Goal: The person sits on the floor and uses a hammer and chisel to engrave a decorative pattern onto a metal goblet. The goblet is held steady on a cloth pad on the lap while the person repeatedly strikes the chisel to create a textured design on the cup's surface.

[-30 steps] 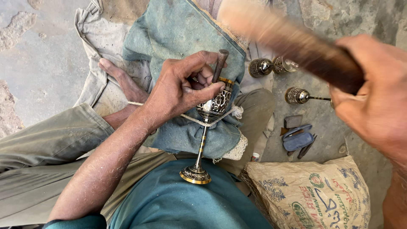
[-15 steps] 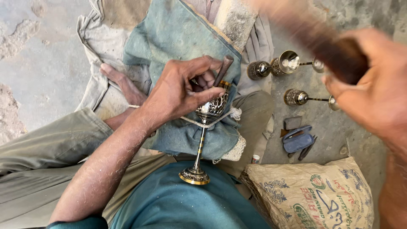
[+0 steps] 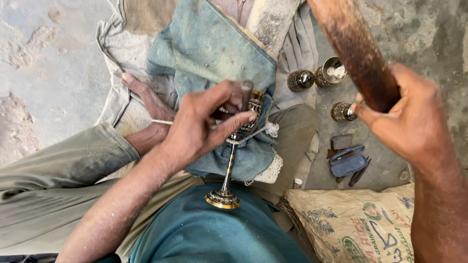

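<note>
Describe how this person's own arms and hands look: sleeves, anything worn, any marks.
Both forearms are bare, with no sleeves reaching them, no gloves, no watch or rings in view. The left hand has dusty, work-soiled fingers and fine hair along the forearm. The right hand looks likewise bare and dusty, with hair along its forearm. A teal shirt covers the torso below.
</note>
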